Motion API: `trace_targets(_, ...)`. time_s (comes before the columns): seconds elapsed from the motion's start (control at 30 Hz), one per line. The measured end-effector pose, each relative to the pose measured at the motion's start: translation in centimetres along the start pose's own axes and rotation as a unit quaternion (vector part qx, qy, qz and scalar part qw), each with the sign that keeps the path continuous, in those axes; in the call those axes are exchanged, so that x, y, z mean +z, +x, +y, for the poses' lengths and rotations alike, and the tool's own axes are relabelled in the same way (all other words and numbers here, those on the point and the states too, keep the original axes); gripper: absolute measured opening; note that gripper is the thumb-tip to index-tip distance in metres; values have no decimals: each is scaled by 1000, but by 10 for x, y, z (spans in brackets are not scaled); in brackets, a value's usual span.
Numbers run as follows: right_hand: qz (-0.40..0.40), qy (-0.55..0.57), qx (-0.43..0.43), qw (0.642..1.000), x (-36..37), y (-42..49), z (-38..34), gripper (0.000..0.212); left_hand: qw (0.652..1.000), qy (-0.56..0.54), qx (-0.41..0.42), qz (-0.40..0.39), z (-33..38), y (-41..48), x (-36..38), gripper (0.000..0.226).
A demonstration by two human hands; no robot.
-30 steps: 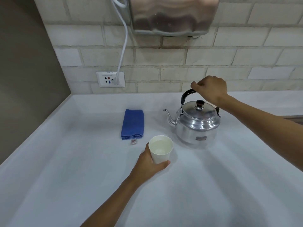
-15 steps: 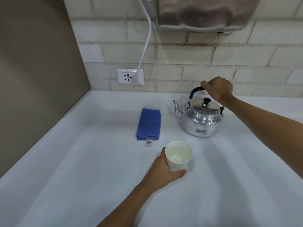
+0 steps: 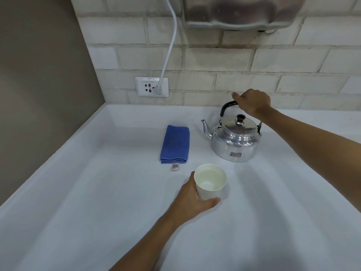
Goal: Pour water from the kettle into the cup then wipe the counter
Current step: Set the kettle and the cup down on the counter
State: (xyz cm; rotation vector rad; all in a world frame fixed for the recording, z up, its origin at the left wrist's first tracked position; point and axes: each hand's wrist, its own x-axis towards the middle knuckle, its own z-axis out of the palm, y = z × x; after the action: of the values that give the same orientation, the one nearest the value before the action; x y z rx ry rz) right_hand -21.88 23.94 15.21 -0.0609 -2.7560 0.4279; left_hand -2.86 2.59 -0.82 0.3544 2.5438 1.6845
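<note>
We steady cup [image 3: 210, 181] with left hand [image 3: 192, 200]; right hand [image 3: 252, 102] grips kettle [image 3: 235, 140] handle on counter [image 3: 97, 192]. Likely next: wipe with cloth [image 3: 175, 144].

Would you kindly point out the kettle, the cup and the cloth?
kettle [image 3: 235, 140]: head view, on its shiny body.
cup [image 3: 207, 193]: head view, on its outer wall.
cloth [image 3: 175, 143]: head view, on the folded top.
</note>
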Motion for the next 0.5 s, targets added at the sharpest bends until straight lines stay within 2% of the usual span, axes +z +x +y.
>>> trace_targets(0.07,8,-21,-28,999,0,-8,0,63,1000,-2,2,-2,1,-1,-2,70)
trace_targets(0.17,91,16,-81,992,1,-35,1,46,1000,-15,0,-17,4,-1,-4,78)
trace_targets(0.27,192,103,-67,974,6,-81,8,43,998,-22,-5,-55,5,-6,-12,88)
trace_targets(0.3,203,127,-50,970,10,-100,11,43,997,-19,0,-71,3,-10,-16,91)
trace_targets(0.4,126,153,0,980,32,-158,26,44,996,5,11,-94,-9,-27,-38,93)
trace_targets(0.5,-21,72,35,997,59,-199,42,50,999,2,18,-47,-14,-32,-65,82)
